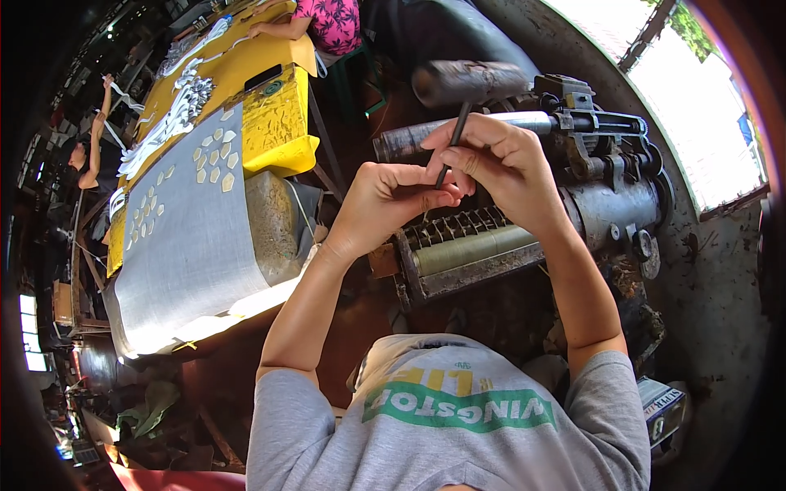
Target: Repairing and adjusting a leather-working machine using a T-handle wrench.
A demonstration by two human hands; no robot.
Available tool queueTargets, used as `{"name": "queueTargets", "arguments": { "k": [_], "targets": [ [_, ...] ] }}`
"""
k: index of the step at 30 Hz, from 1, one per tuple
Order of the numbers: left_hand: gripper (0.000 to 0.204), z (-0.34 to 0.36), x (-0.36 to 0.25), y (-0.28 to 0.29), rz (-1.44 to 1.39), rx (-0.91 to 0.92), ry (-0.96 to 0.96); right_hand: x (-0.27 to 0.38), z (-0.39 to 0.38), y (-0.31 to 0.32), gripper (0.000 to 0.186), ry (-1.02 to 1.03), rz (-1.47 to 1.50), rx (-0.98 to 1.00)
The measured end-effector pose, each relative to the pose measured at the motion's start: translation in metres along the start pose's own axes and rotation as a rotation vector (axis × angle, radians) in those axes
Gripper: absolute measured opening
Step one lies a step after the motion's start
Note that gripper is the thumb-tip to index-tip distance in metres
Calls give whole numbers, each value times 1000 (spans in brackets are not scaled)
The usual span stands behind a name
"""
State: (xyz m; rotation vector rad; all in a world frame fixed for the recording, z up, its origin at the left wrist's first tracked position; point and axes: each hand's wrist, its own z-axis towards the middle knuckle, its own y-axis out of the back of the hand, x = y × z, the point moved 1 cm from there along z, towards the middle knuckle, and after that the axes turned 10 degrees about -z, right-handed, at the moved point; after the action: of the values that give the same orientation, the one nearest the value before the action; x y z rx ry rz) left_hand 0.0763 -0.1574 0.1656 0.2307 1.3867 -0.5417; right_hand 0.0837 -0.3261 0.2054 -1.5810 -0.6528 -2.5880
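To the left of the machine (610,214) stretched the tabletop (258,53), under a yellow cover, with one person (334,24) in a pink patterned shirt at its far end, beyond the machine. Nearer, also left of the machine, a grey sheet (188,237) hung over the tabletop's near edge, perhaps to give a smooth surface. Farther along, a pile of white strips (176,123) lay gathered lengthwise, seemingly to stop them tangling.

In view across the machine's left end was a hammer (468,86), its thick head uppermost; whether it touched the machine could not be told. The right hand (509,159) had thumb and forefinger closed on the thin dark handle (460,123), its other fingers loosely curled. The left hand (385,196) was pinched around the lower end, fingers bent. This double hold probably kept the heavy head from tipping. The hammer thus ran from between both hands' fingertips to beyond them, its head clear of either palm.

Smallest, left of the machine, were pale pieces (228,182) set out singly, likely so they would not stick together.
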Motion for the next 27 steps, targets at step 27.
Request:
{"name": "queueTargets", "arguments": {
  "k": [27],
  "targets": [
    [24, -2, 4, -4, 44, -93, -76, -2, -18, 1, 8, -37, 1, -46]
  ]
}}
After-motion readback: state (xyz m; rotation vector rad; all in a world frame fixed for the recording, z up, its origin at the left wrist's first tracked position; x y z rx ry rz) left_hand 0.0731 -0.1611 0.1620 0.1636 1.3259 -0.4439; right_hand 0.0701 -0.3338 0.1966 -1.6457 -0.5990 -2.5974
